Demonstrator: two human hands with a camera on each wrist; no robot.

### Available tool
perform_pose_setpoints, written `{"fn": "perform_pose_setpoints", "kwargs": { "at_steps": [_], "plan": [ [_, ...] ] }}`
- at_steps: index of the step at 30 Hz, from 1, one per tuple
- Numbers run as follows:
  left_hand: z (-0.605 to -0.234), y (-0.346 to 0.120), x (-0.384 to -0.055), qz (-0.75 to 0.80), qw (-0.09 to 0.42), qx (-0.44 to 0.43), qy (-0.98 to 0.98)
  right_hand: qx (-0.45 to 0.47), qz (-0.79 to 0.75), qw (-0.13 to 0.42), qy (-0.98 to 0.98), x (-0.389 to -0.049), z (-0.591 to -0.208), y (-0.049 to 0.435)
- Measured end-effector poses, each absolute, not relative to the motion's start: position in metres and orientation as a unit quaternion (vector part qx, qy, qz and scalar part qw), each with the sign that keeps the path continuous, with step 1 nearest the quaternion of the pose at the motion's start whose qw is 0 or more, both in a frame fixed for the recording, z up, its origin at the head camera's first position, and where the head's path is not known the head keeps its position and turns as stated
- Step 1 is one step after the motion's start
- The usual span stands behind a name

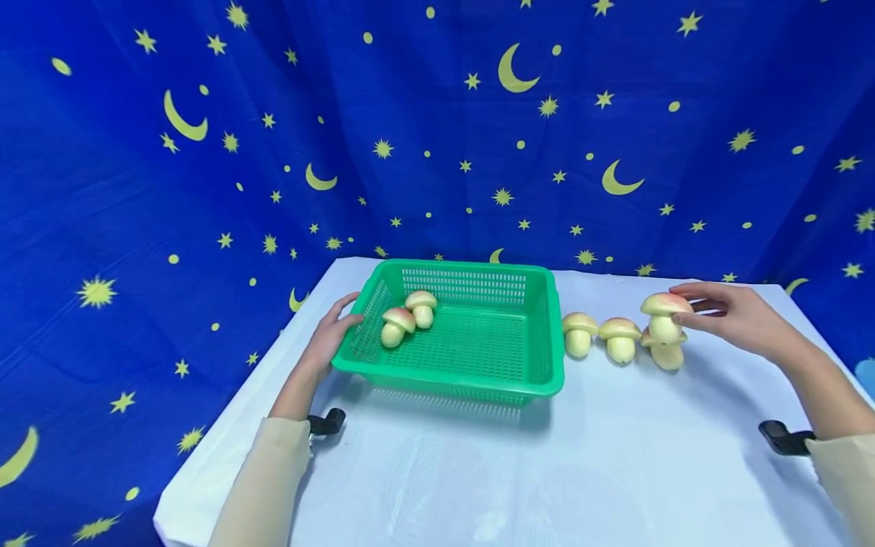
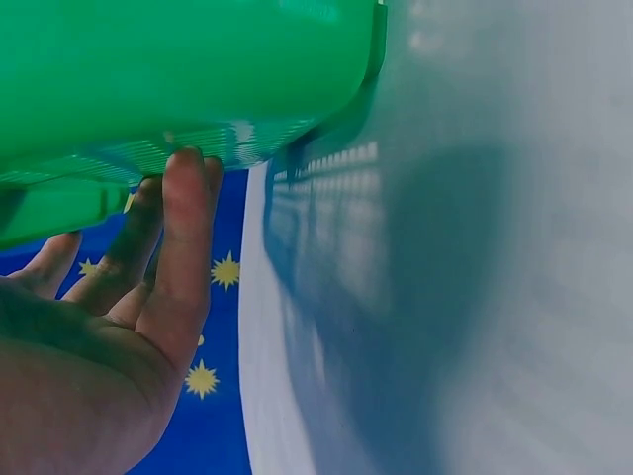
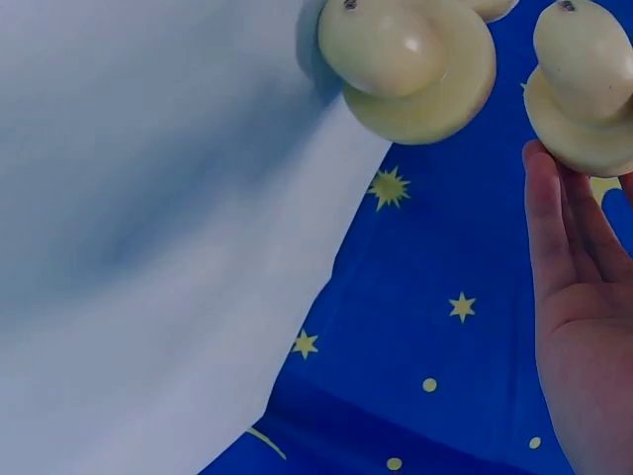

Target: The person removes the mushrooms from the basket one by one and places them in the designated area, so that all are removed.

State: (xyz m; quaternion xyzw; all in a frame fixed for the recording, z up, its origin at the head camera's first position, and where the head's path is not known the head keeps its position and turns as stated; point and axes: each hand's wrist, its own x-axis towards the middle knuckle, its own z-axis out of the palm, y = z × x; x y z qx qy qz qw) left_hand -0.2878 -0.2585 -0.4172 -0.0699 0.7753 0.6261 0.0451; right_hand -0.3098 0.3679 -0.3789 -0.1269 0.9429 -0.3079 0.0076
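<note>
A green plastic basket [image 1: 458, 384] with slotted walls holds two cream toy mushrooms [image 1: 394, 328] with pink-tinged caps, both in its left part. My left hand [image 1: 326, 338] grips the basket's left rim; in the left wrist view, its fingers [image 2: 185, 228] lie against the outer wall. Between thumb and fingers, my right hand [image 1: 734, 315] pinches another toy mushroom [image 1: 664, 311] by the cap, stem down. This one partly covers a mushroom [image 1: 668, 357] on the table behind it. Beside that stand two more mushrooms [image 1: 620, 342], right of the basket.
A white cloth covers the table [image 1: 492, 479]. Around its back and left hangs a blue curtain [image 1: 437, 137] with yellow stars and moons. Black camera mounts [image 1: 786, 439] sit at both wrists, below the beige sleeves [image 1: 266, 479].
</note>
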Motion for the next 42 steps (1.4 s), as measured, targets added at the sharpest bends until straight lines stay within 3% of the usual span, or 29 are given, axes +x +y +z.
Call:
{"fn": "perform_pose_setpoints", "kwargs": {
  "at_steps": [13,30,42],
  "plan": [
    [-0.416,-0.256,-0.284,0.614,0.033,-0.071,0.785,-0.100,-0.299,0.004,0.949,-0.304,-0.384,0.388],
    [-0.387,-0.244,-0.267,0.623,0.058,-0.074,0.777,-0.071,-0.267,0.003,0.961,-0.301,-0.395,0.410],
    [-0.389,-0.245,-0.269,0.629,0.061,-0.074,0.772,-0.055,-0.263,0.038,0.962,-0.303,-0.409,0.423]
  ]
}}
